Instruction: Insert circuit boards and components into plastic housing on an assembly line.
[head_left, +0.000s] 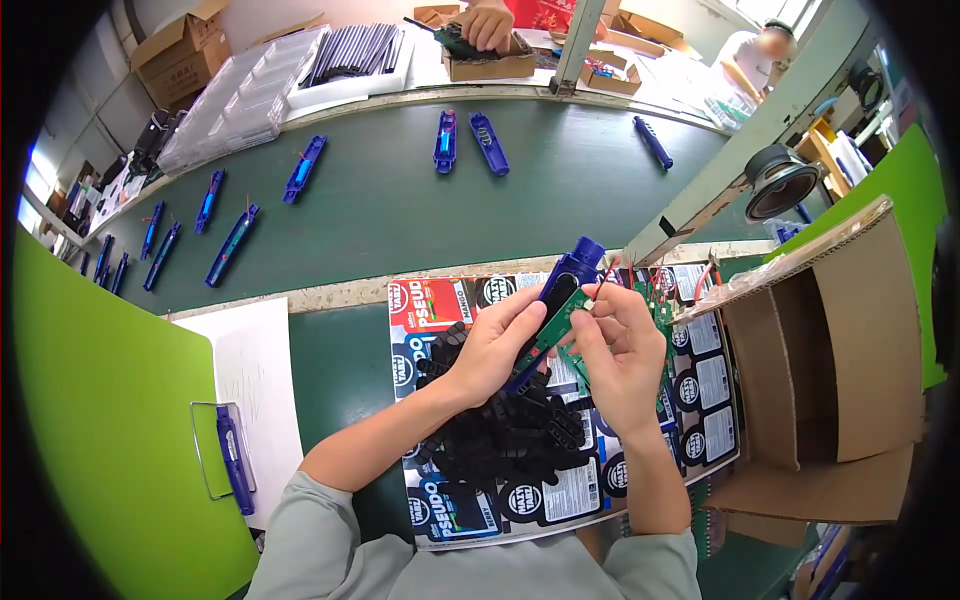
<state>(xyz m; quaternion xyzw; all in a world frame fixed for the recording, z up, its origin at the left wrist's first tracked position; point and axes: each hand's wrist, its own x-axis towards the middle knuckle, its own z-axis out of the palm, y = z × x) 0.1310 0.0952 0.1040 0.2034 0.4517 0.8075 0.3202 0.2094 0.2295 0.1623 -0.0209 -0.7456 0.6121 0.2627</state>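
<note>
Above the work sheet, my left hand (492,350) grips a long blue plastic housing (577,262) that is tilted, its round end up and away from me. A narrow green circuit board (550,335) lies along the housing's open side. My right hand (627,362) pinches the board's upper end, where thin red wires stick out. Whether the board is seated in the housing I cannot tell. Below my hands is a heap of small black plastic parts (525,440). More green circuit boards (662,305) with red wires lie just past my right hand.
A printed sheet (575,500) covers the bench under the parts. An open cardboard box (820,370) stands at right. Several blue housings (232,245) lie on the green belt (370,215) ahead. A metal post (700,190) carries a speaker (783,183). Another person's hand (487,27) works across the belt.
</note>
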